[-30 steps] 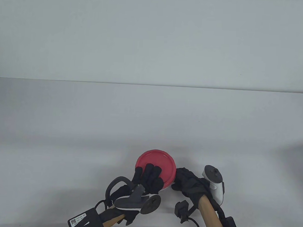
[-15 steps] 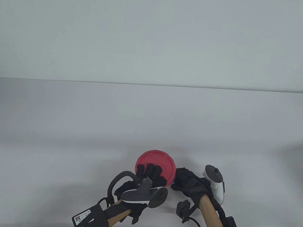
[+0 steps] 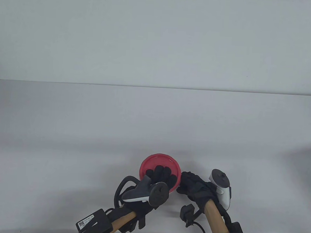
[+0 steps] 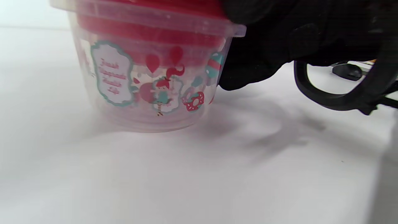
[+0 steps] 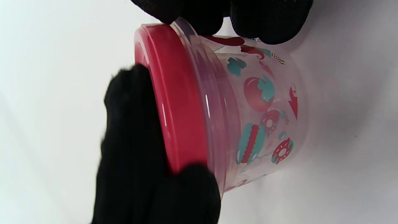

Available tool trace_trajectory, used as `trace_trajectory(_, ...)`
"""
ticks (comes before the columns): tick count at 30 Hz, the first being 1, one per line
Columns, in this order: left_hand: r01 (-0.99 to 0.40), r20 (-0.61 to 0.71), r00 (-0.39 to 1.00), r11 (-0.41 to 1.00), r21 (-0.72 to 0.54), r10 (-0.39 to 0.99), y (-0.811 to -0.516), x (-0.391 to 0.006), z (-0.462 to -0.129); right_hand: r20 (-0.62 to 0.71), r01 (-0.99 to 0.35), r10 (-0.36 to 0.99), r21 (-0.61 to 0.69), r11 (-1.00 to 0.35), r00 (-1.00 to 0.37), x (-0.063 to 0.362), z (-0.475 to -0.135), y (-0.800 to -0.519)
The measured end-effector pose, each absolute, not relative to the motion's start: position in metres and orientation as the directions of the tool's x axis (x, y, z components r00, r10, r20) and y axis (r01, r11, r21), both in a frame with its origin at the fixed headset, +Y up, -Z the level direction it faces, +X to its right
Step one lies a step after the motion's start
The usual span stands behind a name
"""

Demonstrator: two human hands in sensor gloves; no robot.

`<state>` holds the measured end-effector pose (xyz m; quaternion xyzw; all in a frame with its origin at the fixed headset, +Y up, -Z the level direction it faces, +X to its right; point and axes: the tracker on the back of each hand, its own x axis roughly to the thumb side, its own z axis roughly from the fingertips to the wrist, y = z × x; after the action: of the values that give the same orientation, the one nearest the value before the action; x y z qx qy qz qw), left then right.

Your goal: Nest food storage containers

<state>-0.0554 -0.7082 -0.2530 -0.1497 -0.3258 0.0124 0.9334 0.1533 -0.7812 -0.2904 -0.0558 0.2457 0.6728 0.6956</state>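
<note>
A clear printed container (image 3: 177,187) with a red lid (image 3: 160,162) stands upright near the table's front edge, about mid-width. My left hand (image 3: 159,174) lies over the near half of the lid, fingers curled down onto it. My right hand (image 3: 184,182) grips the container's right side. In the left wrist view the container (image 4: 149,93) rests flat on the table, and the left hand (image 4: 264,46) hangs over its rim. Seen from the right wrist, the right hand (image 5: 224,15) holds the container wall (image 5: 264,102) just under the lid (image 5: 180,102), across which the left fingers (image 5: 133,140) wrap.
The white table (image 3: 155,121) stretches away to a plain wall behind. A black cable (image 3: 201,229) trails from the right wrist towards the front edge.
My left hand has slid right and turned, its fingers going from flat on the lid's left part to curled on its near part. The container and right hand have stayed put.
</note>
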Motion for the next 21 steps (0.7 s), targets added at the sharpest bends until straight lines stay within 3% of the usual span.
trace_trajectory(5,0.063,0.559,0.818,0.943,-0.328,0.139,-0.693,-0.058,-0.248,-0.409,-0.955,0.911,0.288,0.066,-0.06,0.149,-0.289,-0.78)
trace_trajectory(9,-0.109,0.465,0.853,0.953,-0.282,0.235,-0.698,-0.041,-0.25,-0.411,-0.955,0.91,0.289,0.071,-0.056,0.149,-0.288,-0.781)
trace_trajectory(13,-0.012,0.414,0.9,0.956,-0.294,0.138,-0.721,-0.031,-0.257,-0.407,-0.955,0.911,0.29,0.061,-0.065,0.15,-0.288,-0.781)
trace_trajectory(16,0.016,0.468,0.881,0.984,-0.18,0.071,-0.726,-0.032,-0.253,-0.412,-0.954,0.909,0.291,0.068,-0.061,0.15,-0.288,-0.78)
trace_trajectory(21,0.025,0.565,0.818,0.976,-0.217,0.105,-0.722,-0.04,-0.255,-0.406,-0.963,0.911,0.267,0.043,-0.072,0.149,-0.289,-0.779)
